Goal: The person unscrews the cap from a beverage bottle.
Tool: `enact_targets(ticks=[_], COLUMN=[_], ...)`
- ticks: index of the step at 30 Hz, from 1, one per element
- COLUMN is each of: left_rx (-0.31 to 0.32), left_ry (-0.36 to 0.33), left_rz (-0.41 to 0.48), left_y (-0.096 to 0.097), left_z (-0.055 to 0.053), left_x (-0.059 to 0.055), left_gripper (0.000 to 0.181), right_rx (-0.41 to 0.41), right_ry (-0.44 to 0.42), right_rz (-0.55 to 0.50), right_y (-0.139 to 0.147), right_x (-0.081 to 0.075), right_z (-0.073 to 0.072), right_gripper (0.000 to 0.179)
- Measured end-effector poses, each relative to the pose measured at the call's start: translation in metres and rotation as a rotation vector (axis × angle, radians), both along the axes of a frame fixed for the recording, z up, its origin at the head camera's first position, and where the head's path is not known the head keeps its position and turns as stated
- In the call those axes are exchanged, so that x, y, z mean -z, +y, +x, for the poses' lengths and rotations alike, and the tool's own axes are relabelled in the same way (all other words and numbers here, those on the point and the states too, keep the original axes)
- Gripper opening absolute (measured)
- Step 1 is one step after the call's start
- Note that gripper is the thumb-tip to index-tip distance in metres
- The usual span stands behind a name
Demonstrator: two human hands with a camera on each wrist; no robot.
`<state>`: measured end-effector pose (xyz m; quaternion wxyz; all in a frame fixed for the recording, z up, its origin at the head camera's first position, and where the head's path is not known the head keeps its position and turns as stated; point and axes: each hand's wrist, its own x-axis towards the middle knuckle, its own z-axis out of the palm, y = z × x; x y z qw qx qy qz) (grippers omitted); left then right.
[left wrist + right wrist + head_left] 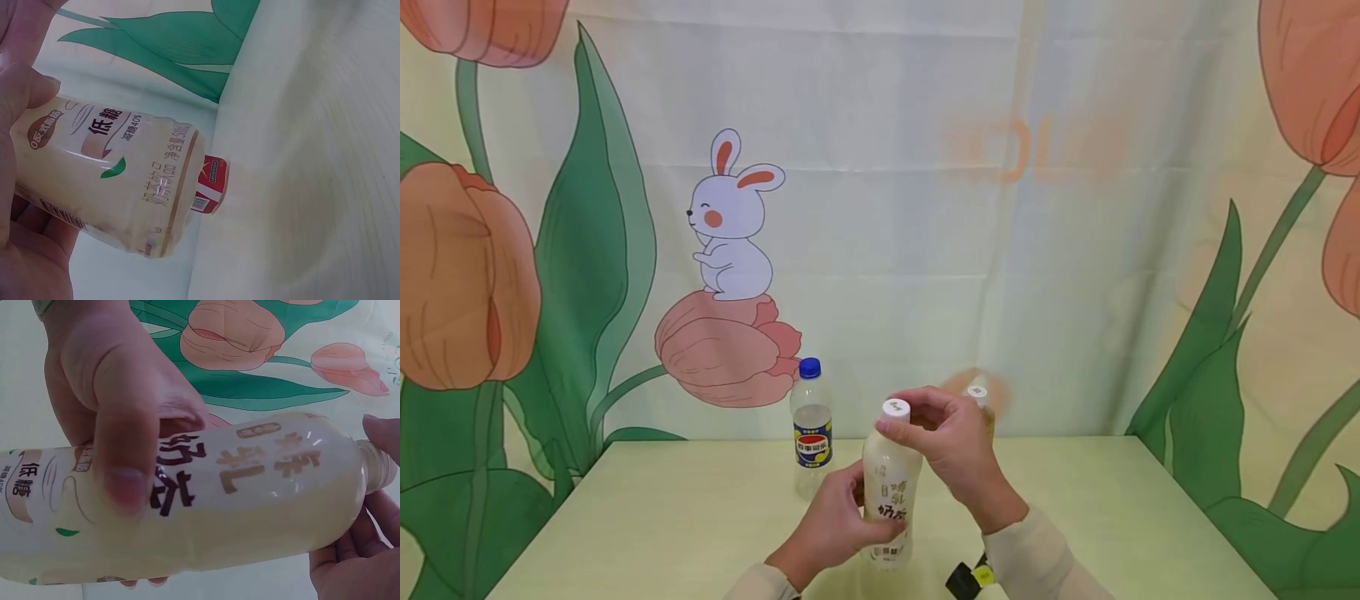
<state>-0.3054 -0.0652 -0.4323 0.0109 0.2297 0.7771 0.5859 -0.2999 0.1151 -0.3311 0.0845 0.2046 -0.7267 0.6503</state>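
A milk tea bottle [889, 487] with a white cap [896, 409] is held roughly upright over the table. My left hand [835, 521] grips its lower body, the thumb across the front. At the top, my right hand [951, 442] pinches the cap between thumb and fingers. The right wrist view shows the bottle [250, 487] from the side, with my left hand [119, 419] round the body and my right hand [369, 550] at the neck. Pale liquid shows inside. In the left wrist view, the bottle's base [181, 194] is off the tabletop.
A cola bottle [811, 446] with a blue cap stands behind, to the left. Another white-capped bottle [977, 393] is mostly hidden behind my right hand. A black object [962, 582] with a yellow-green label lies near my right sleeve. The left wrist view has a partly hidden red item [214, 181].
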Motion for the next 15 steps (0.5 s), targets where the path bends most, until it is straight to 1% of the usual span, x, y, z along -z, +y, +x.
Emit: enact_targets(ticks=[2,5,9,12,15], left_rx=[0.0,-0.002,-0.004,-0.008,-0.005], left_ry=[0.006,0.011,0.015,0.002,-0.001], left_rz=[-0.002,-0.006,-0.008,0.0,0.01], left_y=[0.0001,-0.0004,-0.0011,-0.0004,0.001], left_z=[-0.0003,-0.0005,-0.0014,-0.0014,-0.0007], left_x=[-0.0009,-0.0027,-0.0045,-0.0041,-0.0024], left_gripper=[0.055,0.056,0.056,0.056,0.055], right_rx=[0.02,0.075,0.152,0.179,0.189], right_ry=[0.005,0.014,0.026,0.022,0.007], right_rz=[-0.003,-0.003,-0.002,-0.005,-0.009], right_y=[-0.0008,-0.0024,-0.0054,-0.0072,-0.0075], right_x=[0.0008,0.001,-0.0017,-0.0038,-0.0044], right_z=[-0.0006,-0.0008,0.0001,0.002,0.0038], right_gripper=[0.037,0.041,0.041,0.039,0.036])
